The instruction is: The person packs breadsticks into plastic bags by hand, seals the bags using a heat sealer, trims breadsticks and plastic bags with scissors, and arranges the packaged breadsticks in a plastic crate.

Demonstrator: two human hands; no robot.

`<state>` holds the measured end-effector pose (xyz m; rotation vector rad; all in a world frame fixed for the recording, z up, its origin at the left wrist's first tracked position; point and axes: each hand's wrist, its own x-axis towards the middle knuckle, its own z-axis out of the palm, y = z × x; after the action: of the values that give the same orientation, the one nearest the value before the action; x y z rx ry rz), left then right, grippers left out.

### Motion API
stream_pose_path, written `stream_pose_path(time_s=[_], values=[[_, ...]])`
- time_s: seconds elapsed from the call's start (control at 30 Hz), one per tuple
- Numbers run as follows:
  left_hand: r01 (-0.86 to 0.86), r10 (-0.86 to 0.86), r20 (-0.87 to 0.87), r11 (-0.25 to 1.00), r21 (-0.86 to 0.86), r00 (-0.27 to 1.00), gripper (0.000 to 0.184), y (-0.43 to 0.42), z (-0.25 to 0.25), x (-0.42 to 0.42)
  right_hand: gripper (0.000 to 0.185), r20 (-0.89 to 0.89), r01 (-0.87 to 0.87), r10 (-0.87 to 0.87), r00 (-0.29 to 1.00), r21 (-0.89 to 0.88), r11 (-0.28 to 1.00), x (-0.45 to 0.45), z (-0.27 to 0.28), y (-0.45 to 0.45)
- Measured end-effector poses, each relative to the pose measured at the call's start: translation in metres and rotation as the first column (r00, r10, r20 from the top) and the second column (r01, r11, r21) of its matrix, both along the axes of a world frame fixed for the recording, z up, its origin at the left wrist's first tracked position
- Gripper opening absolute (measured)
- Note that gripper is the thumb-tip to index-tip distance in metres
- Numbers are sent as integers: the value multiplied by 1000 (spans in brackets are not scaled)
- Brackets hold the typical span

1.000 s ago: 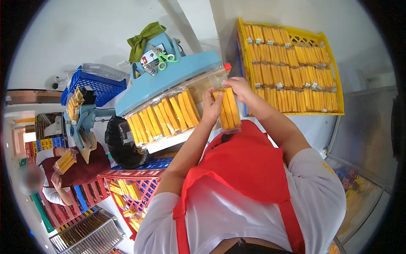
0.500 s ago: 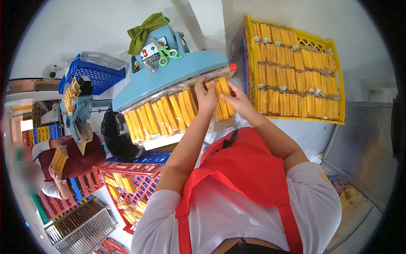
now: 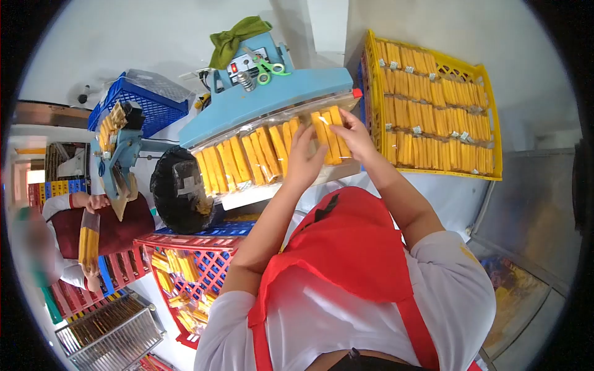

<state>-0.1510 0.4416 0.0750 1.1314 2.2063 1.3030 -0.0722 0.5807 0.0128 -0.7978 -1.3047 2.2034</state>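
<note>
A row of clear plastic packs of yellow sticks [image 3: 238, 162] lies along the front of a long blue sealing machine [image 3: 272, 93]. My right hand [image 3: 357, 139] pinches the right side of the end pack of yellow sticks [image 3: 328, 133], thumb on its front. At that pack's lower left is my left hand [image 3: 304, 159], fingers stretched and thumb apart. It seems to touch the pack's edge; its fingertips lie near the neighbouring pack.
A yellow crate [image 3: 495, 133] of stacked packs stands at right. Green-handled scissors [image 3: 265, 73] and a green cloth [image 3: 238, 40] rest on the machine. A black bag [image 3: 176, 185] and red crate [image 3: 204, 244] are at left. Beyond, another person's hand [image 3: 91, 272] holds a pack.
My left hand has opened from the end pack and moved slightly down its left side. My right hand stays at its right edge. The view has shifted a little.
</note>
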Motion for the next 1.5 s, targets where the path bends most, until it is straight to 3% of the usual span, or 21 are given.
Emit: stream_pose_path(time_s=[0.1, 0.17, 0.37, 0.47, 0.73, 0.93, 1.0, 1.23, 1.3, 1.33, 1.4, 1.47, 1.5], values=[[57, -55, 99, 998, -18, 994, 40, -62, 12, -11, 55, -64, 5, -8, 998, -48, 999, 0, -4, -6], [11, -1, 299, 999, -35, 954, 37, -107, 6, -22, 54, -34, -33, 32, 999, -23, 999, 1, -14, -2], [-330, 255, 510, 942, 61, 821, 35, -228, -8, -31, 49, 12, -31, 31, 999, 23, 999, -8, 2, -12], [-401, 289, 542, 910, 100, 789, 34, -268, -13, -35, 46, 17, 65, -65, 998, 9, 998, -10, 9, -24], [-456, 324, 551, 882, 118, 769, 32, -331, -18, -49, 45, 66, 78, -78, 995, 8, 997, -11, 10, -21], [-450, 352, 540, 892, 55, 765, 35, -334, -18, -68, 52, 85, 24, -26, 996, 32, 999, -11, 2, -16], [-462, 358, 551, 885, 58, 754, 35, -331, -19, -71, 53, 182, 49, -62, 981, 74, 996, -12, 6, -17], [-569, 422, 586, 818, 83, 692, 31, -321, -38, -93, 48, 140, -16, 13, 990, 25, 1000, -5, -3, -7], [-575, 454, 586, 818, 26, 671, 34, -317, -41, -102, 41, 312, -219, 138, 940, 242, 945, -3, 16, 1], [-585, 475, 568, 811, 14, 672, 33, -312, -43, -107, 41, 309, -227, 147, 940, 241, 944, -7, 30, 10], [-594, 501, 532, 804, 4, 682, 32, -299, -39, -125, 37, 590, -303, -191, 784, 633, 713, -21, 65, 28], [-615, 551, 489, 788, -37, 677, 35, -292, -45, -150, 37, 422, -160, -200, 884, 676, 719, -61, 98, 48], [-623, 587, 462, 777, -89, 665, 40, -274, -18, -158, 38, 341, -137, -147, 929, 684, 716, -91, 106, 54]])
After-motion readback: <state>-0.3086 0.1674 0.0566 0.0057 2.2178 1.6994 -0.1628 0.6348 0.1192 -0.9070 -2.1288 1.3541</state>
